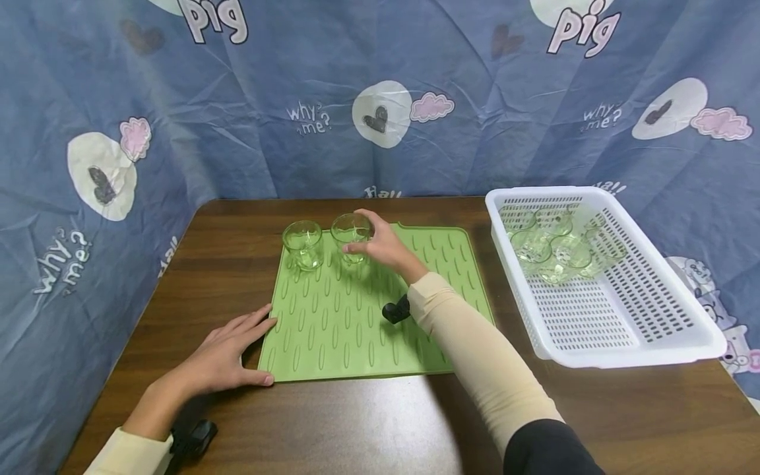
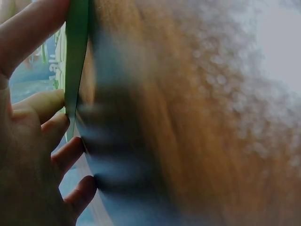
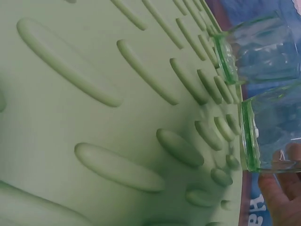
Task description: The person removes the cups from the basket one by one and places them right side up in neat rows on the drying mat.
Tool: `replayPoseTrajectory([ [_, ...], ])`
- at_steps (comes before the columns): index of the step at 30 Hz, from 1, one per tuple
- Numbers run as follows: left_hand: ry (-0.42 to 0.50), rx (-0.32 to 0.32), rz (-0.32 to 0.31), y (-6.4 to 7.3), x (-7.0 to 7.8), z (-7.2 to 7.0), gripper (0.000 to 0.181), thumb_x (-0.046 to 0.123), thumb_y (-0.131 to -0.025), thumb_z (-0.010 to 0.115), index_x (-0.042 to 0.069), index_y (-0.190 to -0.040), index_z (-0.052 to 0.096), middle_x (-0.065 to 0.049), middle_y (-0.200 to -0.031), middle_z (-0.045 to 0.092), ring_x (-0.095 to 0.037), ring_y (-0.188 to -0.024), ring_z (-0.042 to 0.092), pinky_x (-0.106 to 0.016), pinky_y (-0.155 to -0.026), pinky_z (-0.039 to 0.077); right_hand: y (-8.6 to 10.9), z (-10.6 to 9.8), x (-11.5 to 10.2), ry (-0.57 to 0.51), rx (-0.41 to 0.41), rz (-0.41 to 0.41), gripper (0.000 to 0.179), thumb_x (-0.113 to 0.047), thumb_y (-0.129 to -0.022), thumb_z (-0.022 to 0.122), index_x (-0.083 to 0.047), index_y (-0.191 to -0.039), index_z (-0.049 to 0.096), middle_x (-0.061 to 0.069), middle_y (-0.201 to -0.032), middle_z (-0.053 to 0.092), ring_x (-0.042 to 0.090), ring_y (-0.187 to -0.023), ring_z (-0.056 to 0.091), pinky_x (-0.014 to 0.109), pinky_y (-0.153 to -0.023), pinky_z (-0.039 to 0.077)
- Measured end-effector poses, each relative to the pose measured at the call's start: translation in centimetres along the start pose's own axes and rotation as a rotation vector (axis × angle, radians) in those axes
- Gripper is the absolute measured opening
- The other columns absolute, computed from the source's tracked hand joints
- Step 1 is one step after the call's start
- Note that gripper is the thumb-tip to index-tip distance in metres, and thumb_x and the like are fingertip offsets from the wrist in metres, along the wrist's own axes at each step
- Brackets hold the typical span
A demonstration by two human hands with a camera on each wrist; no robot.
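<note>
A green drying mat (image 1: 332,330) with raised oval ridges lies on the wooden table. My right hand (image 1: 382,245) pinches a clear glass cup (image 1: 350,231) at the mat's back edge, thumb on the near side and fingers behind. Just left of it another glass cup (image 1: 303,245) stands upright on the mat. In the right wrist view, the held cup (image 3: 275,132) has its base right at the mat surface. My left hand (image 1: 225,353) is spread at the mat's front left corner, with thumb and fingertips touching the edge; its fingers (image 2: 51,125) look relaxed.
At the right stands a white perforated plastic basket (image 1: 665,323); several glass cups (image 1: 552,247) are bunched in its back left part. A blue printed cloth (image 1: 332,165) hangs behind the table and along the sides. Black wrist cameras (image 1: 396,310) sit under both wrists.
</note>
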State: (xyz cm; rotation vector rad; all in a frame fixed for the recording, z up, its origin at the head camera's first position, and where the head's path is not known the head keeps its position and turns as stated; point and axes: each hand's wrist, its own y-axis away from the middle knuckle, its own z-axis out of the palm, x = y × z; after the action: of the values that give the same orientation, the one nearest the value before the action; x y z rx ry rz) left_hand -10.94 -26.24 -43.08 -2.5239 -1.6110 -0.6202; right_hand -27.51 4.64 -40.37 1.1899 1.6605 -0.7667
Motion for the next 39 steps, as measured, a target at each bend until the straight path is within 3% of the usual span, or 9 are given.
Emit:
replayPoseTrajectory([
  [20, -0.008, 0.016, 0.008, 0.0, -0.1, -0.1, 0.102, 0.064, -0.071, 0.078, 0.014, -0.152, 0.041, -0.011, -0.164, 0.029, -0.040, -0.143, 0.034, -0.070, -0.098, 0.034, -0.6, 1.0, 0.8, 0.011, -0.009, 0.052, 0.085, -0.020, -0.082, 0.080, -0.021, -0.153, 0.033, 0.007, -0.152, 0.045, 0.030, -0.137, 0.047, 0.050, -0.114, 0.038],
  [39, -0.005, 0.005, -0.003, 0.0, 0.0, -0.1, 0.103, 0.066, -0.071, 0.077, 0.014, -0.153, 0.040, -0.011, -0.165, 0.027, -0.041, -0.144, 0.032, -0.072, -0.099, 0.033, -0.5, 1.2, 1.4, 0.056, -0.026, 0.030, 0.087, -0.025, -0.084, 0.079, -0.016, -0.155, 0.029, 0.012, -0.143, 0.053, 0.031, -0.131, 0.053, 0.050, -0.112, 0.041],
])
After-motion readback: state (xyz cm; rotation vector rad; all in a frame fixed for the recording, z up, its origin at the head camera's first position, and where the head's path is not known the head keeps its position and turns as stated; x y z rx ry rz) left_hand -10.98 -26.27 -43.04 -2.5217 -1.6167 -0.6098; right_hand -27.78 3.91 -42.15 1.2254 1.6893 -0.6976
